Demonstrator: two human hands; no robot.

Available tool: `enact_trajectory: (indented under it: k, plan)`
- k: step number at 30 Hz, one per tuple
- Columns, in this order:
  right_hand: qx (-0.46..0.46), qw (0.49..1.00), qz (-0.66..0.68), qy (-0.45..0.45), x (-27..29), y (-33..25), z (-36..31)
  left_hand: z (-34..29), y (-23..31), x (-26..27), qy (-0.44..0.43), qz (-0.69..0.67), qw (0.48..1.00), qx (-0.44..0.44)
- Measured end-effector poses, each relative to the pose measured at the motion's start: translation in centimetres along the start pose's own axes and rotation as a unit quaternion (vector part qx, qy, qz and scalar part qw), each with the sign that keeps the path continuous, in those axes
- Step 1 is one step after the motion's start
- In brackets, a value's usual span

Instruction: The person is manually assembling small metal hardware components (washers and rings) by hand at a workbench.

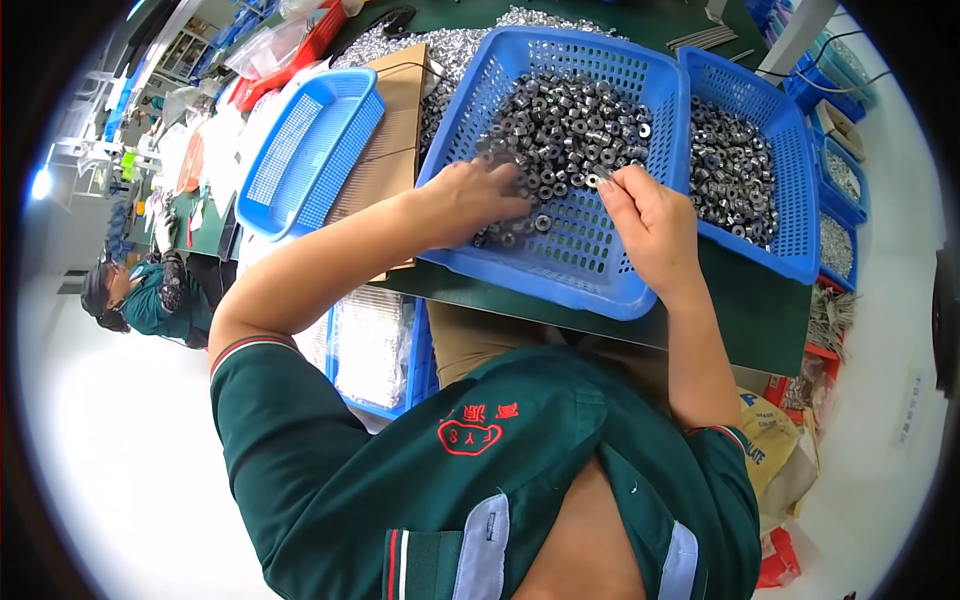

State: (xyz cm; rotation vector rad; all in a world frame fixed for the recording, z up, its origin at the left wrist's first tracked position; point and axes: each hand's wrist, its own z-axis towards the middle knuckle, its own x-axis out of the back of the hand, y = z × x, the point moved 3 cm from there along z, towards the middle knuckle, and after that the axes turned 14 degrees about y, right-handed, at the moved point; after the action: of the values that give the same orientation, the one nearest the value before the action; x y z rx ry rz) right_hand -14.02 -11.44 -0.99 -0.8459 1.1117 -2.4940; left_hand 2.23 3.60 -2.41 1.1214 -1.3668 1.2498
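A blue perforated plastic basket [610, 275] rests in front of me, tilted slightly in view, with a heap of small ring-shaped metal parts [565, 125] inside. My left hand [475, 200] reaches over the basket's left side among these rings. Its fingertips are smeared by motion, so whether they grip a ring cannot be seen. Inside the right part of the same basket, my right hand [650, 225] is closed, thumb and forefinger pinched at the edge of the heap. What sits in that pinch is too small to make out.
A second blue basket [800, 240] of similar rings stands close on the right. To the left, a shallow blue basket [275, 185] lies on cardboard [405, 110]. Loose metal parts [455, 50] cover the green table [750, 320] behind. A co-worker [150, 295] is at far left.
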Motion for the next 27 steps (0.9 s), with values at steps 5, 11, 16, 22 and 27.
enact_trajectory:
  k: [5,11,16,22,27]
  plan:
    - [-0.004,1.0,-0.003,0.0,0.2,0.0,0.0,0.4,-0.3,-0.4,0.004,-0.076,0.997,-0.01]
    - [0.007,1.0,0.005,0.01,0.3,0.1,0.0,1.6,1.2,-0.5,0.005,-0.193,0.981,-0.001]
    - [0.009,1.0,0.005,0.009,0.2,0.2,0.0,4.0,2.4,-2.0,0.028,-0.212,0.977,-0.003]
    - [0.001,1.0,0.011,0.006,0.1,0.2,0.0,7.6,2.5,-2.2,0.138,-0.297,0.944,0.03]
    - [-0.021,0.999,0.03,0.006,0.4,0.2,0.0,6.0,0.3,2.9,0.126,-0.217,0.966,0.055]
